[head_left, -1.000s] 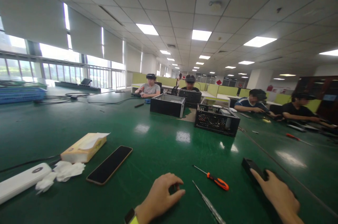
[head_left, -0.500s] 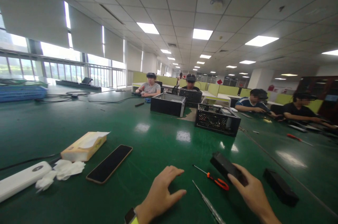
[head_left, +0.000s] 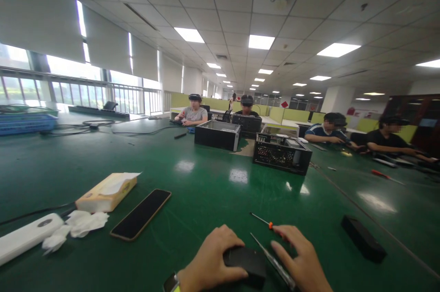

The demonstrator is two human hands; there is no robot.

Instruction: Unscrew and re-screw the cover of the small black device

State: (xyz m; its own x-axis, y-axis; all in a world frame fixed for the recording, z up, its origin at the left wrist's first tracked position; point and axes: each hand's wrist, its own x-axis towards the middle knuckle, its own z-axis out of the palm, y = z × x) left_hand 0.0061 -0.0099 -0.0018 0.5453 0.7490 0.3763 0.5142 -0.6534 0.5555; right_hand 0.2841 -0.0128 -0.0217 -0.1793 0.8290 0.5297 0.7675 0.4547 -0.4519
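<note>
My left hand [head_left: 209, 262] is at the bottom edge of the green table [head_left: 192, 182], its fingers curled over a small black block [head_left: 245, 262] and its thumb beneath it. My right hand [head_left: 299, 262] lies just right of the block with its fingers spread, holding nothing. It rests over an orange-handled screwdriver [head_left: 263, 222], whose handle it mostly hides, and over a slim silver tool [head_left: 270, 257]. A second black block [head_left: 362, 239] lies apart at the right.
A dark phone [head_left: 140, 214], a tissue box [head_left: 106, 191], crumpled tissue [head_left: 84, 223] and a white power bank [head_left: 27, 237] lie at the left. Two open computer cases [head_left: 218, 135] [head_left: 282, 154] stand mid-table. Several people sit at the far side.
My right hand carried one black block from the right across to my left hand, which closed on it. The right hand let go and now rests over the screwdrivers.
</note>
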